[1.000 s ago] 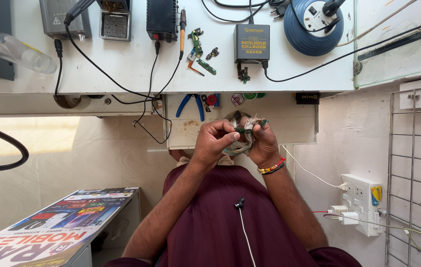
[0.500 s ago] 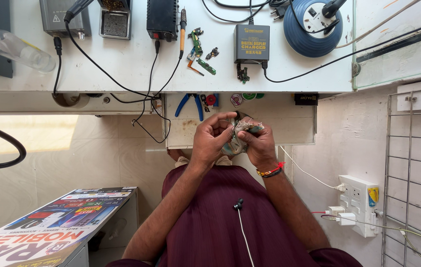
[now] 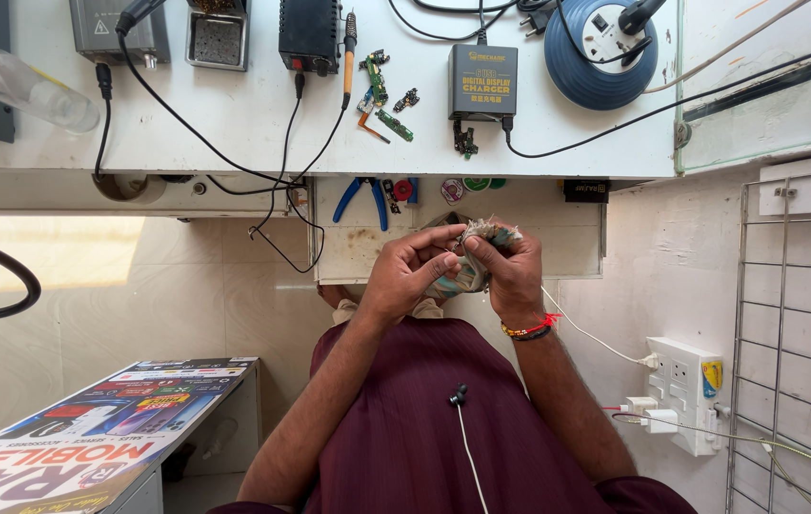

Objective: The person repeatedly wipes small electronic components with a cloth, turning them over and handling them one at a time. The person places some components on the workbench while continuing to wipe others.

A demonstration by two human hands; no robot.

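Both hands meet in front of the person's chest, just below the open drawer under the white counter. The left hand and the right hand share one small thing, a crumpled greyish bundle (cloth or a wad of tape, I cannot tell which) with something flat and greenish tucked beneath it. The bundle sits between the two sets of fingertips, toward the top of the right hand, so the right is the nearer of the two and carries most of it. The left hand's grip is pinched together on the bundle's near edge, thumb against forefinger; the right hand's fingers are curled shut around it. Its long axis runs roughly left to right, across both hands.

Against the picture from half a second ago, the hands have hardly shifted: the bundle has come slightly lower and the fingertips have drawn closer over it. Blue-handled pliers lie untouched in the drawer.
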